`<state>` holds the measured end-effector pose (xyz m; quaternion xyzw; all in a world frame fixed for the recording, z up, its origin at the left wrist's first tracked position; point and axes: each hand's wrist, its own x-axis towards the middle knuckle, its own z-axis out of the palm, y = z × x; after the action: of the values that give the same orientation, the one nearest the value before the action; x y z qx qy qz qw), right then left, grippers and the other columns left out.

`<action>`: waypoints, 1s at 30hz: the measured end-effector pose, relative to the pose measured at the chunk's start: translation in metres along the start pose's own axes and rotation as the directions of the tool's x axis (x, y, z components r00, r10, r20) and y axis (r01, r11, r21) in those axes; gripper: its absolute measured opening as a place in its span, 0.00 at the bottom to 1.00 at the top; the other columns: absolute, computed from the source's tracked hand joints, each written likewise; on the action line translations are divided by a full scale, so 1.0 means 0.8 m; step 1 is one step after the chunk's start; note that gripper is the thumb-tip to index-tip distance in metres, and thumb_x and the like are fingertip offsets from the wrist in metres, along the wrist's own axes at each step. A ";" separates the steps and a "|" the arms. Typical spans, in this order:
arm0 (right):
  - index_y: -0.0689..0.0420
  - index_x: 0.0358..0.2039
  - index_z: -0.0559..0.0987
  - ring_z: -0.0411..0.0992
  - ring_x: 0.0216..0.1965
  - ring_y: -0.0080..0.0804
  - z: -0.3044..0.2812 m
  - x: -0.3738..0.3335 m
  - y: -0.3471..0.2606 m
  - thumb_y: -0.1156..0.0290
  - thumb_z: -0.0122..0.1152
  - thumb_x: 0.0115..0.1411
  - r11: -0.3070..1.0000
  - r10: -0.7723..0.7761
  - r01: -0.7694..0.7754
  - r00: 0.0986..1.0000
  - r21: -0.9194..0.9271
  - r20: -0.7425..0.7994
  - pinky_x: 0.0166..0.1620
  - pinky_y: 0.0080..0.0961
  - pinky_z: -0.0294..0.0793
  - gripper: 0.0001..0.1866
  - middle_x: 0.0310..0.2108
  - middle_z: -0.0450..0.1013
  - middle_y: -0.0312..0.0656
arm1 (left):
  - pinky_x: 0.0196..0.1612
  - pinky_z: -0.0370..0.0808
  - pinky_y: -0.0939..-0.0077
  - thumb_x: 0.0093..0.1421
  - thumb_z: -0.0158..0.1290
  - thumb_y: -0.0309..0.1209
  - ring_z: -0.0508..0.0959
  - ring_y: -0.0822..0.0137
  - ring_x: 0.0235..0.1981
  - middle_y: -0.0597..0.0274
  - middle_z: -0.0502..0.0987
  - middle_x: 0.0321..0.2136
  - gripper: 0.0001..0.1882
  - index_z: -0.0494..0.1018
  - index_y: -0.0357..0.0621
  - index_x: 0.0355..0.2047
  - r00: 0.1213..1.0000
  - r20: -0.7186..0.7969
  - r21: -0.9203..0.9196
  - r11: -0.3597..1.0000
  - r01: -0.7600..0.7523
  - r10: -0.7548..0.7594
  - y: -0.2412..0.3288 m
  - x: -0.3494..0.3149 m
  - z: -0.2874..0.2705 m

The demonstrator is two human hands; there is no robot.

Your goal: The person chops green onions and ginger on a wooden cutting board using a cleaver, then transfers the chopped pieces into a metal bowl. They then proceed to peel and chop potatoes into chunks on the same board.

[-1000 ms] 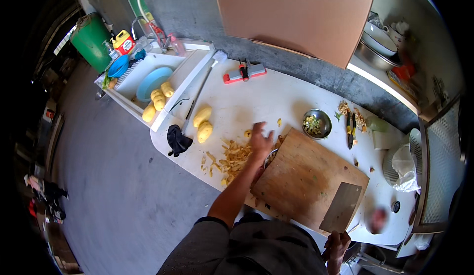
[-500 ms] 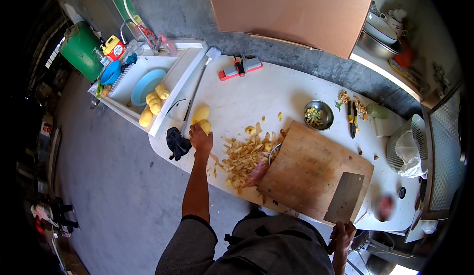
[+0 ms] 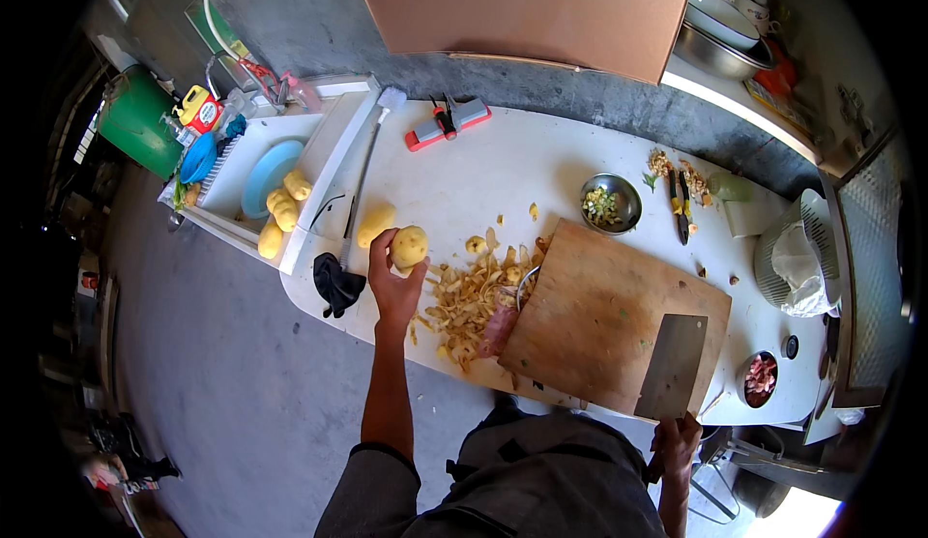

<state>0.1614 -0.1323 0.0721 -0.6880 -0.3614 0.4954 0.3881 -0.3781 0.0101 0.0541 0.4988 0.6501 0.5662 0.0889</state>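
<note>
Left hand point(image 3: 394, 290), centre-left, fingers pinching peeled potato point(image 3: 411, 246); slack pinch could drop it. Right hand point(image 3: 678, 441), lower right, gripping cleaver point(image 3: 673, 366); careless swing could cut.

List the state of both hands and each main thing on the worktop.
Left hand: gripping a peeled potato
Nearby potato: peeled, lying down
Right hand: closed on the cleaver
Cleaver: blade over the cutting board
Cutting board: flat, stained
Peelings: heaped loosely
Metal bowl: upright, holding chopped pieces
Small bowl: upright, holding reddish pieces
</note>
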 end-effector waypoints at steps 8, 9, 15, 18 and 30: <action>0.64 0.36 0.79 0.69 0.13 0.24 -0.015 0.008 0.019 0.71 0.62 0.66 0.995 -0.029 0.023 0.998 0.100 0.055 0.17 0.23 0.70 0.08 0.17 0.72 0.37 | 0.67 0.75 0.61 0.53 0.69 0.16 0.76 0.59 0.62 0.51 0.72 0.62 0.38 0.68 0.36 0.64 0.980 0.110 -0.345 0.931 -0.120 0.167 0.134 -0.026 0.064; 0.64 0.36 0.79 0.69 0.13 0.24 -0.018 0.009 0.021 0.71 0.63 0.66 0.994 -0.032 0.026 0.998 0.110 0.053 0.17 0.23 0.70 0.08 0.18 0.72 0.37 | 0.67 0.74 0.61 0.52 0.69 0.15 0.76 0.58 0.62 0.50 0.72 0.62 0.38 0.69 0.36 0.64 0.971 0.137 -0.326 0.935 -0.141 0.195 0.139 -0.028 0.075; 0.65 0.34 0.79 0.71 0.15 0.24 -0.016 0.014 -0.010 0.70 0.63 0.66 0.998 -0.042 0.039 0.995 0.039 0.090 0.20 0.23 0.71 0.10 0.19 0.73 0.37 | 0.64 0.75 0.58 0.49 0.67 0.14 0.77 0.48 0.61 0.48 0.76 0.59 0.34 0.74 0.40 0.59 0.779 0.489 -0.241 0.920 -0.310 0.391 0.164 -0.068 0.147; 0.65 0.32 0.78 0.71 0.17 0.23 -0.019 0.017 -0.024 0.72 0.63 0.65 0.998 -0.053 0.056 0.993 -0.028 0.107 0.21 0.24 0.71 0.09 0.19 0.74 0.38 | 0.64 0.76 0.55 0.49 0.64 0.13 0.76 0.46 0.61 0.52 0.76 0.57 0.33 0.75 0.41 0.57 0.568 0.700 -0.249 0.894 -0.373 0.432 0.154 -0.109 0.205; 0.68 0.33 0.78 0.66 0.20 0.26 -0.015 0.030 -0.052 0.71 0.67 0.63 0.895 -0.193 0.262 0.957 -0.361 0.217 0.26 0.36 0.69 0.11 0.17 0.70 0.48 | 0.66 0.72 0.56 0.56 0.65 0.21 0.73 0.48 0.63 0.52 0.72 0.63 0.33 0.71 0.39 0.64 0.535 0.760 -0.107 0.884 -0.455 0.367 0.149 -0.176 0.237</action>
<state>0.1742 -0.0950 0.1021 -0.6574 -0.5628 0.4240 0.2671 -0.1150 0.0108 0.0237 0.8319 0.4433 0.2726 0.1925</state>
